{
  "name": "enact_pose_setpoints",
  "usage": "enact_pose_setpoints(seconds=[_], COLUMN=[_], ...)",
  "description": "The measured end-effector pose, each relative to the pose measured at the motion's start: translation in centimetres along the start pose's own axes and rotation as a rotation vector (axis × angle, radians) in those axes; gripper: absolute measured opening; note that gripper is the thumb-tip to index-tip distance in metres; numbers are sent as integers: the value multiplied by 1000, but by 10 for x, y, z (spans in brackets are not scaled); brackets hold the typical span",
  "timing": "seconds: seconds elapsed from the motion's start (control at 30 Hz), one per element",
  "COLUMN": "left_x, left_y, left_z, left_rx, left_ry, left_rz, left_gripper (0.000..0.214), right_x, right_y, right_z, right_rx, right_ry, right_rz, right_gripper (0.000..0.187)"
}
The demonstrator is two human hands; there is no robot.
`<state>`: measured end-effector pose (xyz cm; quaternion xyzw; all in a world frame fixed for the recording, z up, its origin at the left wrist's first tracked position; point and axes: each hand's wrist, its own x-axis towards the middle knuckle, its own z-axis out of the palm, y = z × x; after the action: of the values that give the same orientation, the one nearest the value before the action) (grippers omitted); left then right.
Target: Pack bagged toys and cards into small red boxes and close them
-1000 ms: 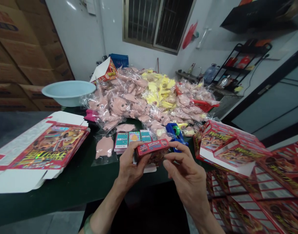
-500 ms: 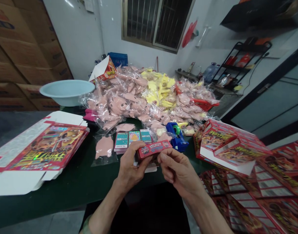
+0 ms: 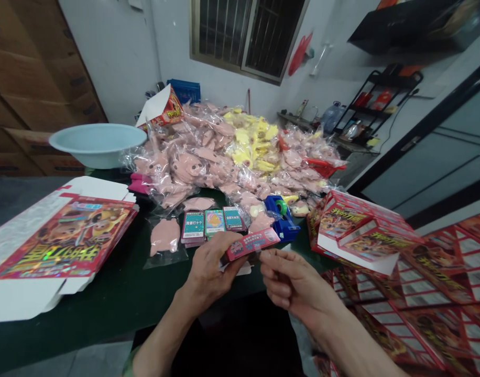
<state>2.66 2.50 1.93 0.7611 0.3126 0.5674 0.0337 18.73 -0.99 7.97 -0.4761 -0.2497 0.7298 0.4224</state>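
Observation:
My left hand (image 3: 210, 264) is closed around a small red printed box (image 3: 255, 244), thumb below and fingers over its far left side. At the box's right end, my right hand (image 3: 289, 277) pinches thumb and forefinger together; what lies between them is too small to make out. Just beyond the box, three stacks of cards lie side by side: a teal one (image 3: 193, 226), one with an orange picture (image 3: 215, 223) and another teal one (image 3: 233, 218). A pink animal-shaped piece in clear plastic (image 3: 165, 236) rests left of them. Behind my right hand stands a blue tape dispenser (image 3: 282, 222).
A heap of bagged pink and yellow pieces (image 3: 208, 152) covers the table's back. Flat printed cartons (image 3: 67, 235) are stacked left, near a pale blue basin (image 3: 98, 141). Open display boxes (image 3: 353, 225) stand right, above more printed cartons (image 3: 440, 283).
My right hand has drawn slightly away from the box, to the right and down. The box has tilted, its right end higher. The whole view has shifted a little.

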Motion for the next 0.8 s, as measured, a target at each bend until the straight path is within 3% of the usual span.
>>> enact_pose_setpoints(seconds=[0.2,0.5,0.8], left_x=[2,5,5], left_y=[2,3,1], left_z=[-4,-7,-11], left_rx=[-18,5,53], left_ry=[-16,-96,-207], left_rz=[9,61,139], left_gripper=[32,27,39], right_x=[-1,-5,-9], right_y=[3,-5,-9], right_z=[0,8,9], right_rx=[46,-103,-120], right_ry=[-14,107,130], right_rz=[15,-30,58], right_gripper=[39,43,38])
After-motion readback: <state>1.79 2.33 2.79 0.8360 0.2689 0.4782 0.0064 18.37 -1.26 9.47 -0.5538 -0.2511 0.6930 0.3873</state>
